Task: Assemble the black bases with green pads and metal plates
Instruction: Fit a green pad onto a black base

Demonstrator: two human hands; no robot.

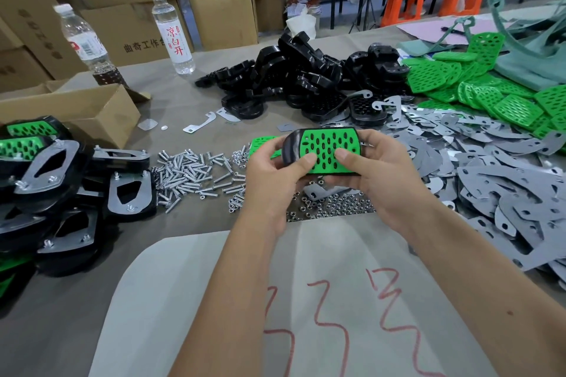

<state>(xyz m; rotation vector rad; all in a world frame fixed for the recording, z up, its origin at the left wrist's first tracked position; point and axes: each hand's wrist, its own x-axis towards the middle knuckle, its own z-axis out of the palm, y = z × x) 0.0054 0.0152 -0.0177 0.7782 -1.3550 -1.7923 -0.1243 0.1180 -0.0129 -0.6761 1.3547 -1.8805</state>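
Observation:
I hold a black base (291,148) with a perforated green pad (329,144) seated in it, above the middle of the table. My left hand (272,171) grips its left end, thumb pressing on the pad. My right hand (386,174) grips the right end, thumb also on the pad. Another green pad (262,144) lies just behind my left hand. Loose black bases (300,79) are heaped at the back, green pads (490,86) at the back right, grey metal plates (505,177) on the right.
Screws (190,174) and nuts (337,205) lie scattered under and left of my hands. Finished assemblies (61,193) are stacked at the left. An open cardboard box (76,110) and two bottles (173,30) stand behind. White sheet with red marks (306,300) lies in front.

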